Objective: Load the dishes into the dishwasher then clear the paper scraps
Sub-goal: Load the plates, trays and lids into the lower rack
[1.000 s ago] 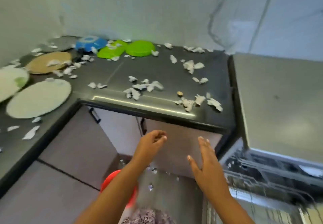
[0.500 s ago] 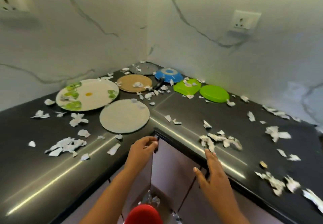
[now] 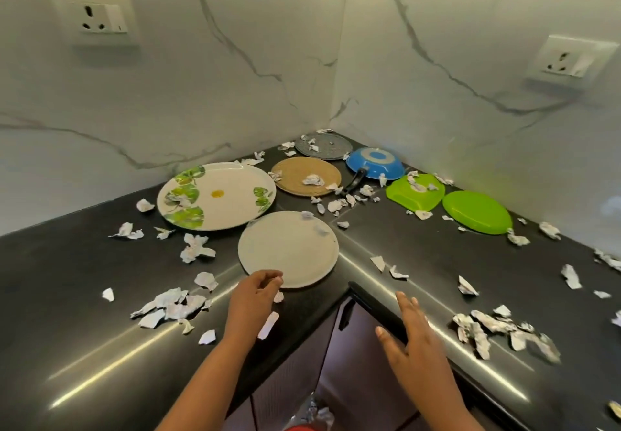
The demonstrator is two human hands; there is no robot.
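Observation:
A plain cream plate (image 3: 288, 249) lies near the inner corner of the black L-shaped counter (image 3: 67, 313). Behind it sit a large leaf-patterned plate (image 3: 221, 195), a brown plate (image 3: 302, 175), a grey speckled plate (image 3: 324, 145), an upturned blue pan (image 3: 374, 163), a green square dish (image 3: 415, 192) and a green oval plate (image 3: 477, 212). Torn paper scraps (image 3: 169, 306) are strewn across the counter and on some dishes. My left hand (image 3: 253, 299) hovers at the cream plate's near rim, fingers curled and empty. My right hand (image 3: 410, 340) is spread open over the counter's front edge.
Marble walls meet in the corner behind the dishes, each with a socket (image 3: 97, 17). Cabinet doors (image 3: 336, 363) stand below the counter corner. A red object (image 3: 302, 428) and scraps show on the floor at the bottom edge. More scraps (image 3: 494, 330) pile on the right.
The view has swung left from the dishwasher and risen toward the counter corner. Both hands have moved up and forward; my left hand now reaches the cream plate's near rim.

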